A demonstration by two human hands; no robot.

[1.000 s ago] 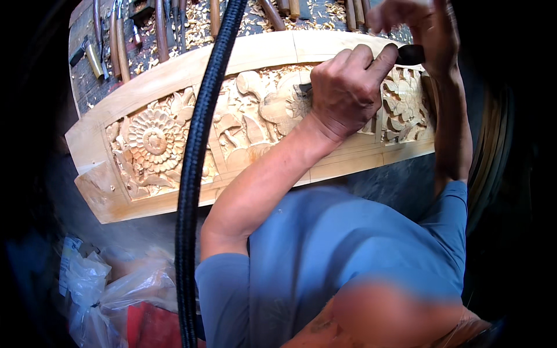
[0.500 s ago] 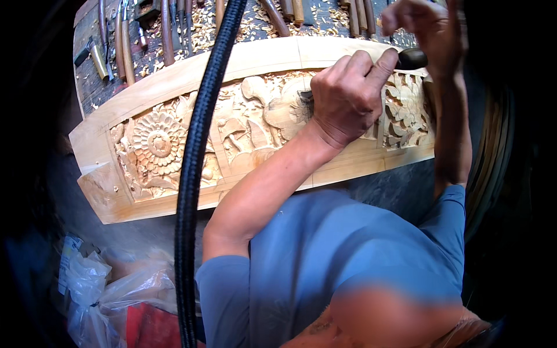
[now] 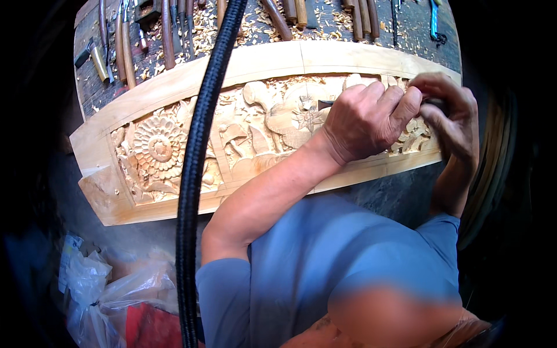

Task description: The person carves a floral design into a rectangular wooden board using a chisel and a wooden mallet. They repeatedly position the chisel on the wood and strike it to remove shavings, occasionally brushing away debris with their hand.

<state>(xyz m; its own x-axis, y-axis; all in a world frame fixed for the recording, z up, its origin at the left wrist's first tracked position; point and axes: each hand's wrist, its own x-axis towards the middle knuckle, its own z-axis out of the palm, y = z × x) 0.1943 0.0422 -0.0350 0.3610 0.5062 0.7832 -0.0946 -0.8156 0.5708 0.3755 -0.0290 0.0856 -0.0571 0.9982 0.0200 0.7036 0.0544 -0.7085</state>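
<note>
A dark workbench (image 3: 406, 23) strewn with wood shavings (image 3: 255, 26) is lined with a row of chisels (image 3: 168, 32) behind a pale carved wooden panel (image 3: 174, 145), worked with flowers in relief. The left hand (image 3: 362, 119) is curled shut over a dark tool (image 3: 326, 104), its tip set on the carving near the panel's middle. The right hand (image 3: 449, 113) is closed around the tool's rear end. A black ribbed hose (image 3: 194, 168) is draped across the panel.
</note>
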